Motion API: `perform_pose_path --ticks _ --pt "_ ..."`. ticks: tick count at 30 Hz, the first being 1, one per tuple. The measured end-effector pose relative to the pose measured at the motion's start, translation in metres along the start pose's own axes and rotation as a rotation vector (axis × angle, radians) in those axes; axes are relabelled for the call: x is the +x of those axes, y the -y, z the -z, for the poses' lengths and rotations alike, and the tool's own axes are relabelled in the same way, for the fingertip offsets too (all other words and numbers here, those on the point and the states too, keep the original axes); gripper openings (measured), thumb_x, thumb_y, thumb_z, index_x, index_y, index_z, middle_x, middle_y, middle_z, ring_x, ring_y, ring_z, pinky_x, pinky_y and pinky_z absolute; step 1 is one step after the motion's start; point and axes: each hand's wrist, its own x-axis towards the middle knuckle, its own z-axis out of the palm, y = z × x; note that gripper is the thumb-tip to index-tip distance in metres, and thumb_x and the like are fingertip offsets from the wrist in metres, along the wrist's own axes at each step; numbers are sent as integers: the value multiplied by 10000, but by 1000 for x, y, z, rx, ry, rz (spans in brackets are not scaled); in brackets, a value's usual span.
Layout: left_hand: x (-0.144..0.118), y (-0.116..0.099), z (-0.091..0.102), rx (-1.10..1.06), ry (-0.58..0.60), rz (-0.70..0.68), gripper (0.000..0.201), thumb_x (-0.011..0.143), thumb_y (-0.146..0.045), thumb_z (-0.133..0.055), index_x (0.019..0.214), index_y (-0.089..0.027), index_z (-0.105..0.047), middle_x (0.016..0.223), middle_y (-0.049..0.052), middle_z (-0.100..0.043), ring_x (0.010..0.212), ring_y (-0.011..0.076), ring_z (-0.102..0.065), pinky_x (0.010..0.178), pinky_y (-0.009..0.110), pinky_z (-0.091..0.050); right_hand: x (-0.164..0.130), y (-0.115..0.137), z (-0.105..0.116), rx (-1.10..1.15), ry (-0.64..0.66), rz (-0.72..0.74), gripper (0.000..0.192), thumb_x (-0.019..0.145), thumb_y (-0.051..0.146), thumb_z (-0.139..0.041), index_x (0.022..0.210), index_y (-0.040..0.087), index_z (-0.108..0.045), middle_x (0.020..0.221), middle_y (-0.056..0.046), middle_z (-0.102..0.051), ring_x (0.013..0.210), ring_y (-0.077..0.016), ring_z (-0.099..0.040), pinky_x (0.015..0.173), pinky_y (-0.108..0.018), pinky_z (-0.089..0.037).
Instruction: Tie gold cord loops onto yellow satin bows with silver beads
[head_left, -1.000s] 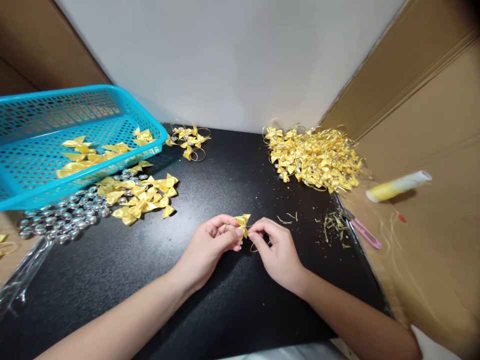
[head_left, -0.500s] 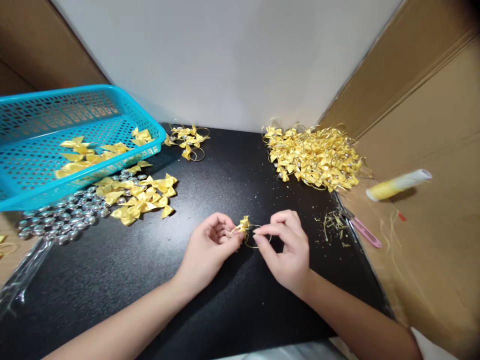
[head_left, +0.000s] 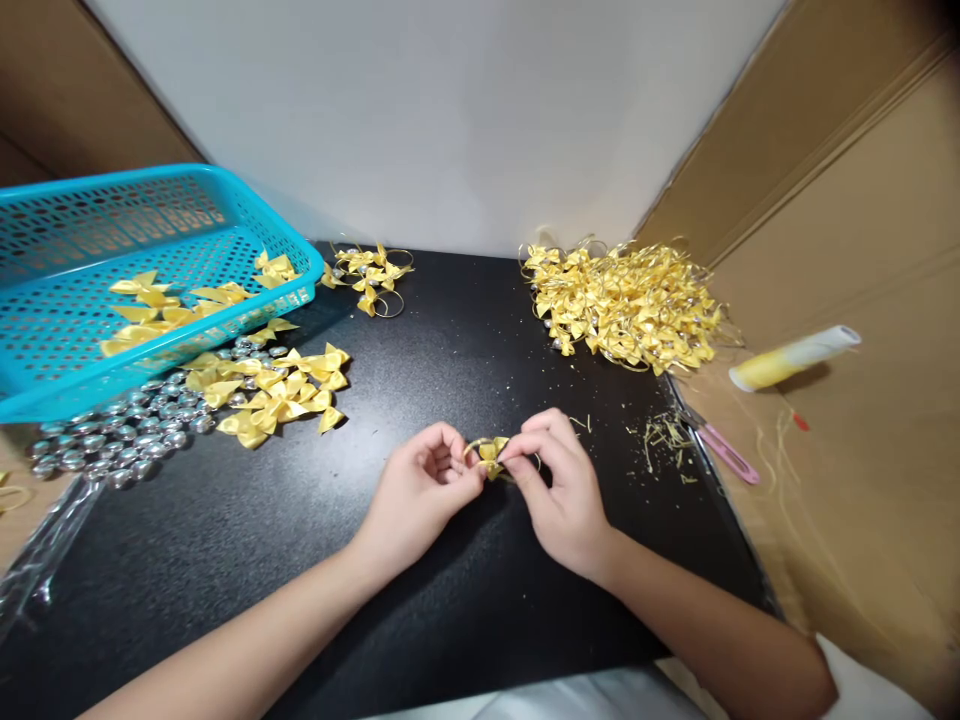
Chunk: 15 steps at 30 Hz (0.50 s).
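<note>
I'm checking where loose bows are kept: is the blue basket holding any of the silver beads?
No: the blue basket holds only yellow bows, while the silver beads lie on the black table beside it.

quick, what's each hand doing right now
Left hand: closed, pinching the small yellow bow.
Right hand: closed, fingertips pinching the same bow and its thin gold loop.
</note>
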Motion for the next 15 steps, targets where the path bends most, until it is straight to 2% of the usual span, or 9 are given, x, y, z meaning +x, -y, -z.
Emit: perform_pose_path --ticks 4,8,11,15 --pt "6 -1 3 -70 21 77 247 653 -145 -704 670 -169 -459 628 -57 -601 519 54 -533 538 176 -432 10 -1 19 306 -183 -35 121 928 175 -530 840 225 -596 867 -3 -475 799 -131 -532 705 -290 -435" --pt "7 -3 4 -104 34 87 240 669 -157 -707 671 -165 -467 627 -59 -598 521 50 -536 540 170 -440 23 3 43 583 -282 -48 71 927 234 -569 863 243 -598 907 13 -557 650 -84 -597 573 -238 -472" --pt "7 -4 4 -117 34 88 216 680 -171 -709 682 -162 -494 623 -64 -579 526 50 -528 544 171 -450 29 11 59 637 -355 -49 44 897 246 -629 855 249 -614 826 36 -636 589 -77 -624 516 -203 -497" --pt "7 -6 3 -106 39 90 177 687 -173 -708 694 -156 -532 617 -61 -573 539 54 -521 545 170 -456 36 18 78 626 -547 -20 83 810 251 -738 819 250 -656 694 63 -626 576 -75 -626 538 -188 -542"
